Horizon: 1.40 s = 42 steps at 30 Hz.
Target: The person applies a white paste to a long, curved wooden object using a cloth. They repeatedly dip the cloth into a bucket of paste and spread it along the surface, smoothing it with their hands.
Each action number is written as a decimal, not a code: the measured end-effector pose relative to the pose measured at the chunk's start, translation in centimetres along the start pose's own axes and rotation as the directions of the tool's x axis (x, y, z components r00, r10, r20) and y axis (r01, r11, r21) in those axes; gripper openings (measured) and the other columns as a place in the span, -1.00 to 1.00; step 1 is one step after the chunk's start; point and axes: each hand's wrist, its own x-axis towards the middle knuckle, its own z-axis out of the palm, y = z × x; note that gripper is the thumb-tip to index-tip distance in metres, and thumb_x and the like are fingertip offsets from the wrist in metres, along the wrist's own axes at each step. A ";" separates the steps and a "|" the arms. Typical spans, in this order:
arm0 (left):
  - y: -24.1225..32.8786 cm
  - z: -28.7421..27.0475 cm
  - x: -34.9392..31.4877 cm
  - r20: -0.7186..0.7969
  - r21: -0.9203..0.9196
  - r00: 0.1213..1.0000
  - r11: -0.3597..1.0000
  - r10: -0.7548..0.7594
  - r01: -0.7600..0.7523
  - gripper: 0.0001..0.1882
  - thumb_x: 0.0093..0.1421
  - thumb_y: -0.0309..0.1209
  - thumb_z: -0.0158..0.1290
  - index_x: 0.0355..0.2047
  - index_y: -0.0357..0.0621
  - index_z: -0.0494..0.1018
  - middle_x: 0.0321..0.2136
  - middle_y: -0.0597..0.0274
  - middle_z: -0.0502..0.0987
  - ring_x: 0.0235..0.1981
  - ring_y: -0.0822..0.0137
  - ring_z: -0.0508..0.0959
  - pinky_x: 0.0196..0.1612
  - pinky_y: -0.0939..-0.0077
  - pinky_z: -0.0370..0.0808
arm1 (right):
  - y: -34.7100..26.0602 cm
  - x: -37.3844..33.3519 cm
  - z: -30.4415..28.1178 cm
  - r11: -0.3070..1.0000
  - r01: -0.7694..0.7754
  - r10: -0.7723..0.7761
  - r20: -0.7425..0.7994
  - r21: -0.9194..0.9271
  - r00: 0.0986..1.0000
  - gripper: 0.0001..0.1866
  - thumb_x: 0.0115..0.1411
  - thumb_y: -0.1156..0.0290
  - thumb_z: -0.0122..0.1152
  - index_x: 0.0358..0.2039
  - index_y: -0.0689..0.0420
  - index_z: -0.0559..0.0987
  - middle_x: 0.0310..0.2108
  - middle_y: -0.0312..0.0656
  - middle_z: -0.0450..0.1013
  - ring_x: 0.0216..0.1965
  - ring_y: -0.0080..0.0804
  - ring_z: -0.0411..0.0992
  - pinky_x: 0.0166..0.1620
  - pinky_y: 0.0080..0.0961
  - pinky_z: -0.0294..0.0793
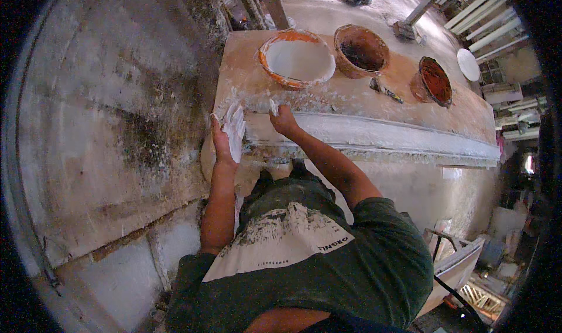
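Observation:
My left hand [229, 133] is raised at the left end of a long white plaster moulding [374, 133], palm turned to the right. Its fingers are stretched out, and thick wet white plaster coats the palm and fingers. Just to the right, my right hand [283, 120] is closed above the moulding's left part. A white-smeared tip [273, 106] sticks up from it; whether that is a coated finger or a held piece I cannot make out. The moulding lies along the near edge of a wooden table [243, 58], rough plaster clinging to its near side.
Behind the hands stands an orange basin [270, 69] of white plaster. To its right are a brown bucket [361, 52], a paintbrush-like tool [386, 91] and a smaller reddish-brown bucket [434, 81]. A stained wall [117, 105] rises close on my left. A post [418, 20] stands beyond the table.

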 end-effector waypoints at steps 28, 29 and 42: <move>-8.3 0.4 21.7 -0.245 0.460 0.957 0.850 -0.157 0.257 -0.14 -0.15 -0.27 0.30 0.14 -0.18 0.14 0.00 -0.04 0.36 0.00 0.11 0.41 -0.05 0.08 0.41 | -0.2 2.7 -17.5 0.976 -0.005 0.003 -0.010 -0.219 1.000 -0.59 0.10 0.39 0.12 -0.04 0.26 0.36 -0.01 0.23 0.29 -0.10 0.21 0.36 -0.09 -0.10 0.44; -8.4 0.3 20.5 -0.223 0.473 0.965 0.851 -0.137 0.229 -0.17 -0.15 -0.29 0.29 0.13 -0.17 0.16 -0.01 -0.03 0.37 0.01 0.13 0.41 -0.03 0.09 0.40 | 0.1 4.1 -17.8 0.946 0.075 -0.106 -0.083 -0.315 0.991 -0.58 0.09 0.41 0.12 -0.03 0.29 0.37 -0.05 0.19 0.31 -0.08 0.18 0.34 -0.09 -0.10 0.42; -8.6 3.0 9.4 -0.424 0.464 0.889 0.885 0.175 0.047 -0.46 -0.02 -0.35 0.25 -0.06 -0.34 0.34 -0.17 0.09 0.48 -0.18 0.24 0.49 -0.10 0.34 0.40 | 8.1 15.6 -14.7 0.695 0.381 -0.251 0.291 -0.610 0.923 -0.71 0.11 0.27 0.05 -0.46 0.27 0.55 -0.49 0.14 0.49 -0.46 0.11 0.48 -0.34 0.00 0.46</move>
